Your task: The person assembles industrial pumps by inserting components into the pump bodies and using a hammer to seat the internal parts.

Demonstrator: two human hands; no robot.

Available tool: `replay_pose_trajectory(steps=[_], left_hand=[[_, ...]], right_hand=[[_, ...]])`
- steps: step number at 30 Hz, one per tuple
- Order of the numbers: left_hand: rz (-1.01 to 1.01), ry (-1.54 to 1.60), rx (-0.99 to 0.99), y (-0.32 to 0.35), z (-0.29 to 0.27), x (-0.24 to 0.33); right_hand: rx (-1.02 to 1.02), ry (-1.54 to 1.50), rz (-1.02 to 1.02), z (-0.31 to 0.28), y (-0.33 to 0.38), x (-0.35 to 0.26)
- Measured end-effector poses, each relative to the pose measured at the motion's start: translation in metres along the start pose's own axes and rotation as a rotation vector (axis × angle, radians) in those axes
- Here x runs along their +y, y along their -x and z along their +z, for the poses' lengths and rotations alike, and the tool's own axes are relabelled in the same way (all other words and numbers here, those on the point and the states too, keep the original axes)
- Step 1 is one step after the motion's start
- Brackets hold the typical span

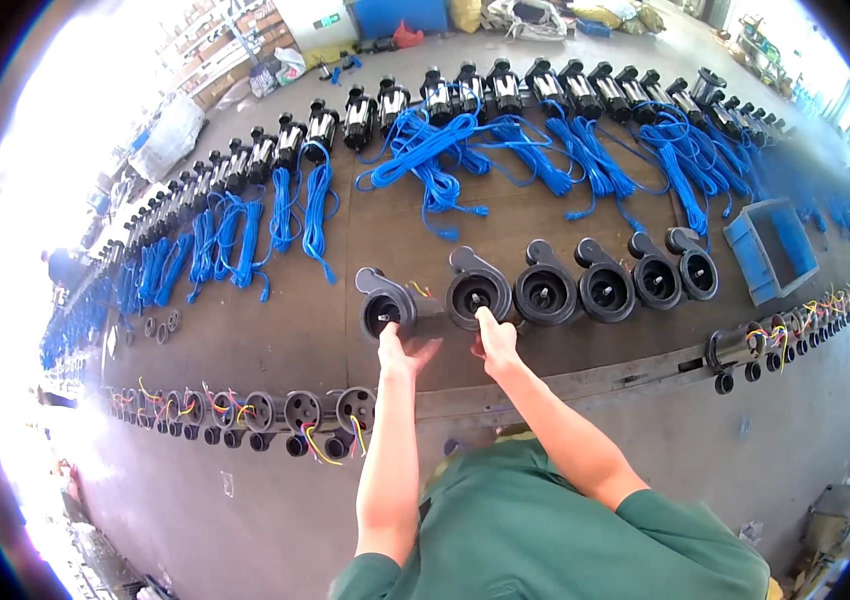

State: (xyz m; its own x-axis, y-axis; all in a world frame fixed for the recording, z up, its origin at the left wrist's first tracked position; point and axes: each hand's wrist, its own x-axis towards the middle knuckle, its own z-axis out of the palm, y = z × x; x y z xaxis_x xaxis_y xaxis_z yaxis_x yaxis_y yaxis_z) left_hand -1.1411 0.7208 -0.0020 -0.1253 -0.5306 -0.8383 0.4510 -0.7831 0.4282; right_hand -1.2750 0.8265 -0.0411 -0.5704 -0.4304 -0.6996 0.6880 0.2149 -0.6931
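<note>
My left hand (400,350) sits under the leftmost black pump housing (385,305) at frame centre, fingers loosely spread, touching its rim, gripping nothing. My right hand (495,340) pokes one fingertip into the next housing (477,290); its other fingers are curled.

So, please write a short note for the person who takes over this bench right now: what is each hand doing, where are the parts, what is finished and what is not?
Left hand: open, fingers on the leftmost black pump housing, which sits apart from the row.
Right hand: fingertip at the centre opening of the second housing; whether it holds anything cannot be told.
Four more housings stand in a row to the right, by a blue bin.
Far side: motors with blue cables.
Near edge: housings with coloured wires.
What is finished cannot be judged.
</note>
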Motion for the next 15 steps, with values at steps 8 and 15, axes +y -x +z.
replay_pose_trajectory(steps=[8, 15], left_hand=[[0.188, 0.148, 0.066, -0.039, 0.014, 0.009], [0.262, 0.118, 0.083, -0.003, -0.008, -0.016]], right_hand=[[-0.085, -0.162, 0.036, 0.005, -0.006, 0.012], [-0.027, -0.17, 0.035, 0.012, 0.015, 0.011]])
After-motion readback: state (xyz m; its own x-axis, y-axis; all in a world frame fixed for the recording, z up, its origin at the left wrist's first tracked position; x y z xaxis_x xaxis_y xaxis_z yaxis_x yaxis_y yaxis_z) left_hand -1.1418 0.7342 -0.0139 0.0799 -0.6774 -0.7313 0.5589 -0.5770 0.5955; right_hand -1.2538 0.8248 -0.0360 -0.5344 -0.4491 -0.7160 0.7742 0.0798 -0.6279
